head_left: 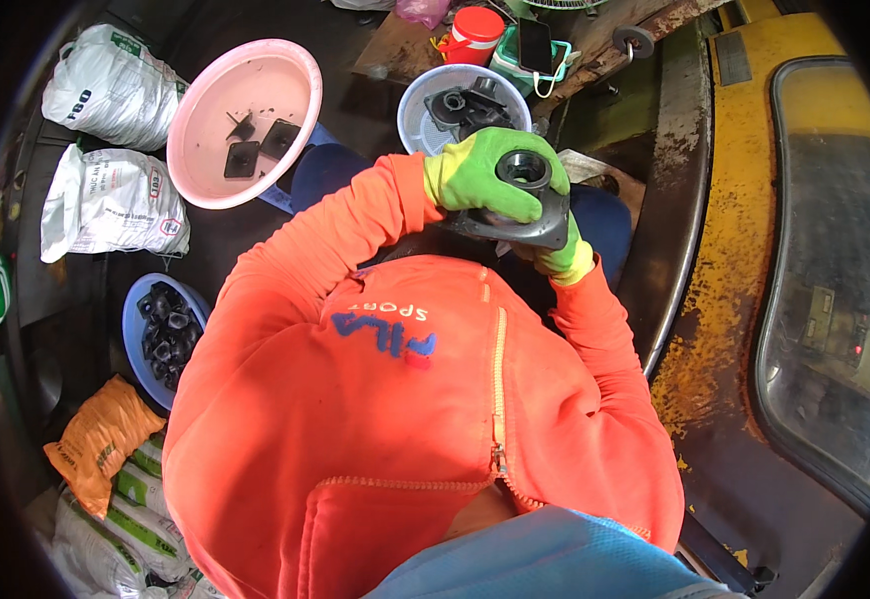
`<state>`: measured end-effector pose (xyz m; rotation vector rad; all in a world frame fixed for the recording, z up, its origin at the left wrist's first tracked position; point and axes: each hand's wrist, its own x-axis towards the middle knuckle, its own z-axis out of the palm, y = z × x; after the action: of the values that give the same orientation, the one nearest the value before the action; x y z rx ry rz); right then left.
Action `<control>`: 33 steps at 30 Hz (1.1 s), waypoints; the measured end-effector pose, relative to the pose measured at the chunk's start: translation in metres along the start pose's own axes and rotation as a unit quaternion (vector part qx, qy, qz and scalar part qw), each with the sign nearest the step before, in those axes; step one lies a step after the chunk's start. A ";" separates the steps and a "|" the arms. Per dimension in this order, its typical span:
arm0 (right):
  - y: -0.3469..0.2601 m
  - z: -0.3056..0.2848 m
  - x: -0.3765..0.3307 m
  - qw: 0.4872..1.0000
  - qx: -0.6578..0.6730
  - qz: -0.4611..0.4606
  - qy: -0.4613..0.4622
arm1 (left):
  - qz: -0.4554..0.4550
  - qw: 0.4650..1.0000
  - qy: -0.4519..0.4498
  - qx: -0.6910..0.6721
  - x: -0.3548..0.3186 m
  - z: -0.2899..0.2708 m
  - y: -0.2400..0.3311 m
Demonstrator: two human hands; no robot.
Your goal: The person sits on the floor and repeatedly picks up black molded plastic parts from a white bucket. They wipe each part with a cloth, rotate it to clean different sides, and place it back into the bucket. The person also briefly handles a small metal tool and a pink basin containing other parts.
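My left hand [490,175], in a green and yellow glove, is closed round the round collar of a black plastic fitting [530,232]. The collar's open ring faces up, and a flat squarish flange spreads out below it. My right hand [567,258], gloved the same way, is against the flange's right underside. Its fingers are hidden behind the fitting, so I cannot see their grip. Just beyond my hands, a pale blue mesh basket [413,110] holds several black plastic parts [475,105].
At left, a pink basin [195,130] contains black pieces. A blue basin [135,344] of dark parts, white sacks [120,205] and an orange bag [105,434] stand nearby. A red container [475,32] and a phone [535,45] are beyond the basket. Rusty yellow machinery [719,250] borders the right.
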<state>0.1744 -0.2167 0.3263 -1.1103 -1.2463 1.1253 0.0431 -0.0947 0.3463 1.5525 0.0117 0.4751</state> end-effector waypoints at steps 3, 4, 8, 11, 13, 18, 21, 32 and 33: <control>0.012 0.003 0.000 0.984 0.146 0.073 0.073 | 0.005 0.998 0.056 -0.004 0.005 -0.001 0.000; 0.017 0.004 0.000 0.985 0.089 0.025 0.144 | 0.020 0.993 0.108 0.045 0.006 0.003 -0.001; 0.041 0.008 0.010 0.953 -0.055 -0.147 0.258 | -0.005 0.969 0.234 0.081 0.005 0.028 -0.002; 0.045 0.002 0.014 0.937 -0.166 -0.183 0.248 | 0.045 0.956 0.265 0.122 0.002 0.038 -0.003; 0.041 -0.002 0.013 0.949 -0.168 -0.147 0.222 | 0.032 0.960 0.257 0.108 -0.001 0.036 -0.003; 0.012 -0.007 0.008 0.964 -0.208 -0.101 0.129 | 0.107 0.967 0.195 0.128 -0.003 0.024 -0.002; -0.010 -0.008 0.007 0.968 -0.232 -0.086 0.032 | 0.075 0.983 0.140 0.092 -0.003 0.018 0.002; -0.008 0.025 0.009 0.956 -0.264 -0.112 0.059 | 0.007 0.937 -0.294 -0.188 0.019 -0.023 -0.008; -0.007 0.023 0.015 0.946 -0.287 -0.128 0.083 | 0.031 0.930 -0.327 -0.168 0.025 -0.027 -0.005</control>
<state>0.1520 -0.2029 0.3352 -1.3833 -1.5780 0.4638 0.0588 -0.0612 0.3472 1.3078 -0.6052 -0.0163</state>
